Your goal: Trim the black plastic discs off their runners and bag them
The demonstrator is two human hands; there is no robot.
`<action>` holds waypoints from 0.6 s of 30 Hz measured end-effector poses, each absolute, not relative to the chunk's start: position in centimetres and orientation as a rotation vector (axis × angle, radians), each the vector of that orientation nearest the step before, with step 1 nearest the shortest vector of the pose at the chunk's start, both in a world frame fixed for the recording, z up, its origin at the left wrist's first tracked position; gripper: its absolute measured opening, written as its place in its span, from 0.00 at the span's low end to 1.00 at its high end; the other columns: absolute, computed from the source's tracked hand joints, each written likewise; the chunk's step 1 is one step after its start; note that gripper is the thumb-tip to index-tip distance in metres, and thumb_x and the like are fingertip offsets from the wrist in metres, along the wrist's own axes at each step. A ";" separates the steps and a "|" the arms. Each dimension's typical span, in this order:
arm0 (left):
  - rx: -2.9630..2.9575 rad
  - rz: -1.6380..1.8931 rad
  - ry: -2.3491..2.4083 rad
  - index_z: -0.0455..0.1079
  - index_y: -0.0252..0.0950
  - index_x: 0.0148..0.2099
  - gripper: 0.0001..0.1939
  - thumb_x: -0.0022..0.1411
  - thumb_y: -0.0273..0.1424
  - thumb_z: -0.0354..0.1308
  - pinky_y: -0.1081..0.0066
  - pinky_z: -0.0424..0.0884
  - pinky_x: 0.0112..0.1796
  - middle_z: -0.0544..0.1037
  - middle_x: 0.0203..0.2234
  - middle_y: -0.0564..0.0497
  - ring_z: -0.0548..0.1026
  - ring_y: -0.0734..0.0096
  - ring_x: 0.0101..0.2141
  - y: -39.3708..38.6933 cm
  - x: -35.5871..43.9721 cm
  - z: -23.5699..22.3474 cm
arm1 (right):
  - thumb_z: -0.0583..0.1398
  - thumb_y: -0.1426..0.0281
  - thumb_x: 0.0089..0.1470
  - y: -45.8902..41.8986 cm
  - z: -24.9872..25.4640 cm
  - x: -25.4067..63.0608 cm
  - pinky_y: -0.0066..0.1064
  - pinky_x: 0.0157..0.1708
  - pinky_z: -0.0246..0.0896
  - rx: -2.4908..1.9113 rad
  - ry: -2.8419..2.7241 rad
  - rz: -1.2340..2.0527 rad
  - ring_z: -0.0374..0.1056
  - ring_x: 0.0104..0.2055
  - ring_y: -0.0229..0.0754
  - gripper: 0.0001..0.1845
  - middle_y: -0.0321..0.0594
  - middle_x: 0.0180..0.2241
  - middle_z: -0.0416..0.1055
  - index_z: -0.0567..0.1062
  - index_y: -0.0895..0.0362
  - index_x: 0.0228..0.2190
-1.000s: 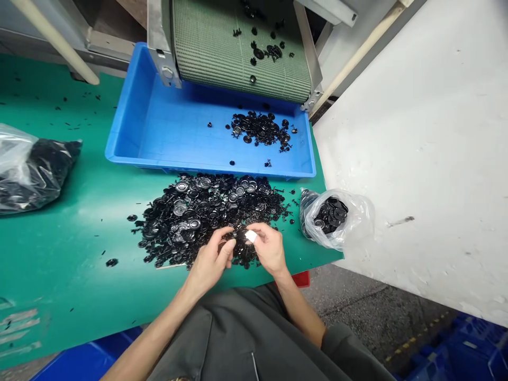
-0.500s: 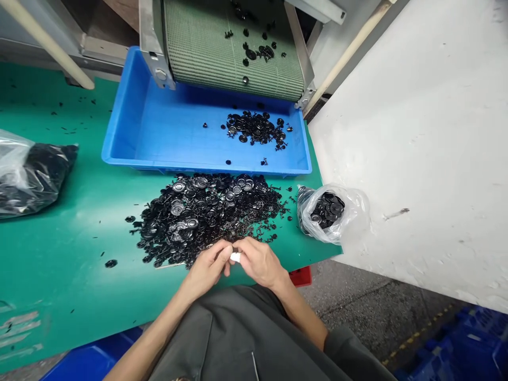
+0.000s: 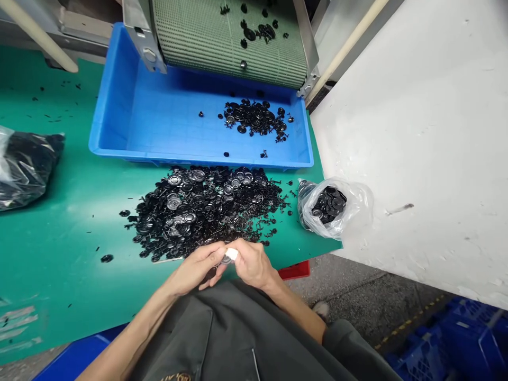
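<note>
My left hand (image 3: 198,269) and my right hand (image 3: 254,265) meet at the front edge of the pile. The left fingers are curled around a small dark round disc (image 3: 226,260), mostly hidden between the hands. My right hand is closed too, pinching at the same spot; a white covering (image 3: 232,254) shows at its thumb tip. Just beyond the hands lies a heap of black round parts (image 3: 189,217) mixed with small pronged bits. Right of it, a clear plastic bag (image 3: 359,203) stands with its mouth open, holding black discs.
Behind the heap, a blue tray (image 3: 159,156) holds more black parts, beneath the end of a green conveyor belt (image 3: 190,50) carrying scattered pieces. A filled plastic bag (image 3: 29,164) rests at left on the green table (image 3: 79,286). A white panel (image 3: 416,132) borders the right side.
The hands have shifted slightly left, and the left fingers have opened out a little beneath the disc, which now shows. The whole view has moved slightly.
</note>
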State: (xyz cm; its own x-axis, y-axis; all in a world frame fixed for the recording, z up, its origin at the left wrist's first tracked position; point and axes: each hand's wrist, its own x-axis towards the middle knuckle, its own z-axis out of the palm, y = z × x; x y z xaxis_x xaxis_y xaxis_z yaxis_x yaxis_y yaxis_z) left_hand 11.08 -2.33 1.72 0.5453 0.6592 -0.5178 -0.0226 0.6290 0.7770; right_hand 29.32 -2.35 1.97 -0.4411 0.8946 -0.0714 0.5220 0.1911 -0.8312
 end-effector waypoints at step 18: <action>0.144 1.027 0.867 0.75 0.36 0.36 0.13 0.52 0.39 0.70 0.81 0.64 0.10 0.78 0.29 0.50 0.78 0.68 0.24 -1.1 11.3 0.2 | 0.54 0.74 0.59 5.3 3.1 30.0 0.32 0.35 0.63 -1.832 -2.657 0.889 0.70 0.38 0.45 0.21 0.42 0.44 0.69 0.70 0.51 0.53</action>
